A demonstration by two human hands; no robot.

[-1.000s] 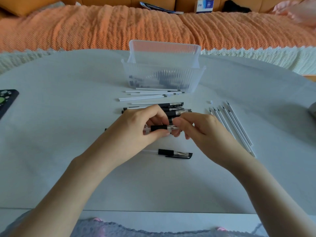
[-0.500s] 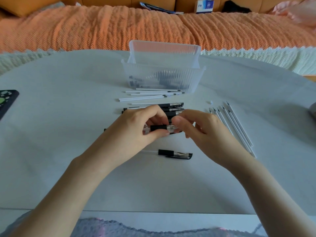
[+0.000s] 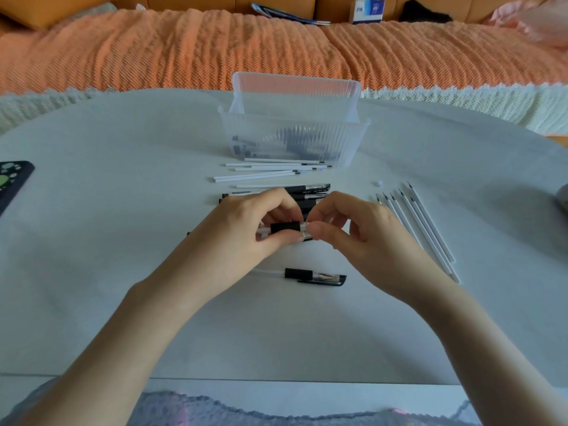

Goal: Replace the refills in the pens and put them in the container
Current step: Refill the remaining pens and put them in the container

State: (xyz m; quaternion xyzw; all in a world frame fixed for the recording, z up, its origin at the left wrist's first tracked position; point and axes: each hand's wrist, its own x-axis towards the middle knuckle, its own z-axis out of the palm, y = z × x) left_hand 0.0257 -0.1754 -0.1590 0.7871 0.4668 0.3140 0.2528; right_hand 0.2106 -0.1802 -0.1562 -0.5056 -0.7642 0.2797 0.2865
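Both hands hold one pen (image 3: 284, 228) above the middle of the table (image 3: 123, 241). The left hand (image 3: 246, 222) curls fingers and thumb round the black grip section. The right hand (image 3: 362, 238) pinches the clear tip end between thumb and forefinger, other fingers loosely curled. A second pen (image 3: 313, 275) — capped — lies nearer the front edge. More pens (image 3: 307, 189) lie just behind the hands. The ribbed clear container (image 3: 295, 139) stands toward the far edge, white refills (image 3: 264, 173) just before it. Another refill row (image 3: 421, 222) lies toward the right edge.
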